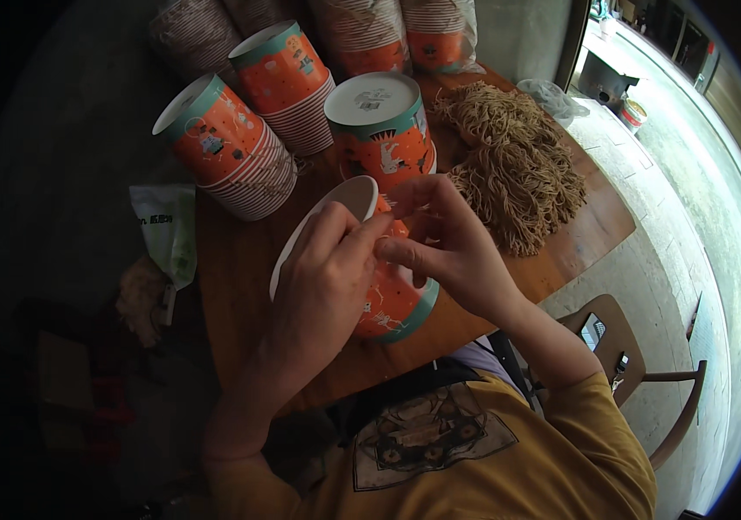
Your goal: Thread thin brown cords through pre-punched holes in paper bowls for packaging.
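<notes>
An orange paper bucket [394, 299] with a teal band and white rim lies tilted on the wooden table before me, its mouth facing the left. My left hand [329, 269] reaches across its mouth, fingers closed together against the orange wall near the rim. From the right, my right hand [440, 241] meets it there, thumb and fingers pinched. Whatever small thing lies between the fingertips is hidden. Just behind stands an upside-down bucket stack [376, 117] with similar printing. A heap of tan cords [522, 169] lies beside my right hand.
Two leaning stacks of orange buckets [223, 139] stand at the far left, with plastic-wrapped stacks [357, 39] behind. A white and green bag [167, 227] hangs by the table's left edge. On the right, a chair [617, 334] holds a phone [593, 329] and keys.
</notes>
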Motion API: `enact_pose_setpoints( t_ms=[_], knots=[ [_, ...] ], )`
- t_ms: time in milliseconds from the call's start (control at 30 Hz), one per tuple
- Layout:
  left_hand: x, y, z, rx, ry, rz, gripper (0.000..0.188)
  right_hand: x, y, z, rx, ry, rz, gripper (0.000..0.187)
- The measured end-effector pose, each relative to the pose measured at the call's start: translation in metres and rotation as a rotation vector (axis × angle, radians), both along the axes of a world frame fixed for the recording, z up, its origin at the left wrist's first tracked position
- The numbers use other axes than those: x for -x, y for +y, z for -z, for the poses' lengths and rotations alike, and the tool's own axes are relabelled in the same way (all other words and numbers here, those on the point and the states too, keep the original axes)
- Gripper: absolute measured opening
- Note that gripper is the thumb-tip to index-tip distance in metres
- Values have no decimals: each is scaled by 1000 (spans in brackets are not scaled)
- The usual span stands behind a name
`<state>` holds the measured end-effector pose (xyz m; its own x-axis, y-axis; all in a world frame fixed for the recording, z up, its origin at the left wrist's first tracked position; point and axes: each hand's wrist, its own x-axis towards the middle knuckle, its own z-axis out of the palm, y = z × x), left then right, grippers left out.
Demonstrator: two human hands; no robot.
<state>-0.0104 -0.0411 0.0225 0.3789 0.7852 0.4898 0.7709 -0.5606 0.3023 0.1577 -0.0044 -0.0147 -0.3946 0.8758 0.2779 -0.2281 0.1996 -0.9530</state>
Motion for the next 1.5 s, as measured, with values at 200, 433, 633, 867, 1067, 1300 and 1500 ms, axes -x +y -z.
enact_pose_setpoints(
  t_ms=[200,433,633,867,1067,1300,1500],
  knots=[
    [-3,2,2,-61,70,3,41,-10,3,-6,113,-100,-21,34],
    [-5,1,1,-90,96,14,42,-22,14,3,-555,-325,175,18],
    [1,0,3,-62,61,10,39,-20,5,7,44,70,-95,9],
    [0,-1,3,-69,51,5,39,-12,3,12,13,-216,-62,13],
    [10,-11,-11,293,-179,32,41,-9,3,20,-41,-50,15,12],
    [20,-13,-9,636,-591,54,60,7,-11,14,-116,-176,170,12],
    [21,-15,-10,879,-838,-15,43,16,-15,17,-570,-279,287,14]
  ],
)
